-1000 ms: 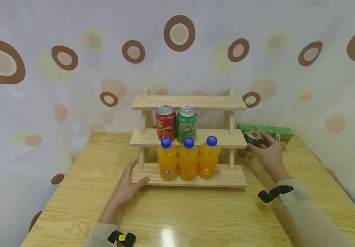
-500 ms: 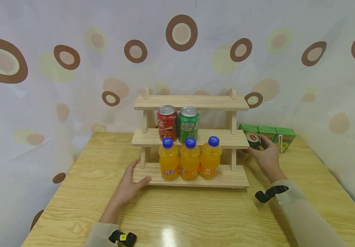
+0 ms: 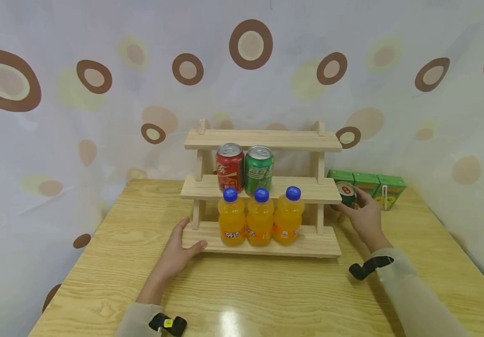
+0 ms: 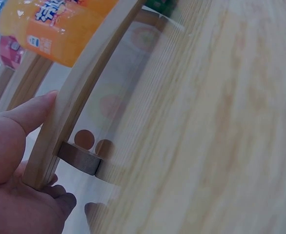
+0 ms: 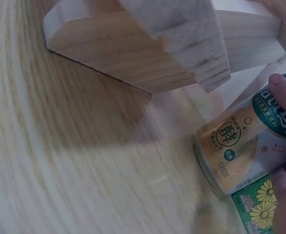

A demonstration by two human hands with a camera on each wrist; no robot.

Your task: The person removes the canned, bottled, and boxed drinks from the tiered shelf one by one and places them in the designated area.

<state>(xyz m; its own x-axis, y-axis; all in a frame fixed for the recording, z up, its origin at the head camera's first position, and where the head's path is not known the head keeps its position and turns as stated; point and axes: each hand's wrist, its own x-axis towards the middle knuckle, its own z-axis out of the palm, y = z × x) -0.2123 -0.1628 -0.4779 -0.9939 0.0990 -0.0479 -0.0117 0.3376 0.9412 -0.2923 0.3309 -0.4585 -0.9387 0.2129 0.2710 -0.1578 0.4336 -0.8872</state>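
Right hand (image 3: 366, 219) grips drink can (image 3: 346, 191) beside wooden rack (image 3: 311, 187)

The can is lower and nearer the rack than a second ago, just beyond its right end. Left hand (image 3: 176, 252) grips the bottom shelf (image 3: 319, 241). Green boxes (image 3: 366, 180) stand behind the can; orange bottles (image 3: 260, 222) and two cans (image 3: 230, 173) occupy the rack.

Compared with one second ago, the right grip (image 3: 366, 219) has brought the green-and-orange drink can (image 3: 346, 191) slightly lower and closer to the wooden shelf stand (image 3: 294, 186), at right of frame.

A green-and-tan can (image 3: 346, 191), lid up, is beside the right end of a three-tiered wooden rack (image 3: 298, 186).
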